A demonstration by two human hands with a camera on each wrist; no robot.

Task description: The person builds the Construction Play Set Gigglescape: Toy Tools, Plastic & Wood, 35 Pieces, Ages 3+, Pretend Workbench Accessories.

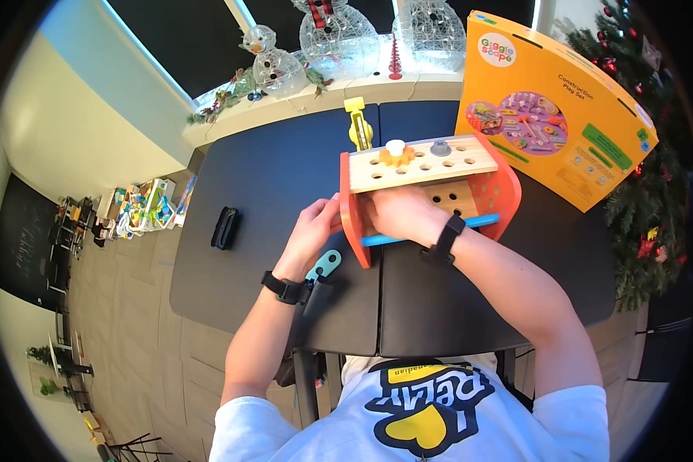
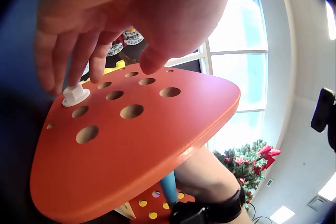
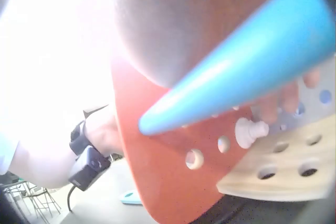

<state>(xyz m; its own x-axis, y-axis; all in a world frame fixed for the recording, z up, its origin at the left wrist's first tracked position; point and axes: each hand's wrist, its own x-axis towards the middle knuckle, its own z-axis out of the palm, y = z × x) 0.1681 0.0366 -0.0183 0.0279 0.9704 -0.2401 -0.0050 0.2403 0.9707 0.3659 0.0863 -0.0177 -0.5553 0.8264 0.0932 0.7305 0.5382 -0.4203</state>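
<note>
A wooden toy workbench [image 1: 423,163] with orange-red side panels stands on the table. My left hand [image 1: 313,231] is at the outside of its left panel [image 2: 142,129]. The left fingers reach down to a white hex-shaped piece [image 2: 76,95] on that panel, a fingertip right at it, while the thumb is apart. My right hand [image 1: 404,212] reaches inside the bench, over the blue rod [image 3: 236,61]. In the right wrist view, its fingers [image 3: 269,107] show close beside a white stemmed piece [image 3: 251,132] on the panel's inner side. I cannot tell whether they grip it; the right thumb is hidden.
On the bench top sit an orange gear [image 1: 396,158] with a white piece and a grey piece [image 1: 440,147]. A yellow tool [image 1: 358,125] is behind. A teal strip [image 1: 325,264] and black case [image 1: 225,228] lie left; a large yellow box [image 1: 554,108] stands right.
</note>
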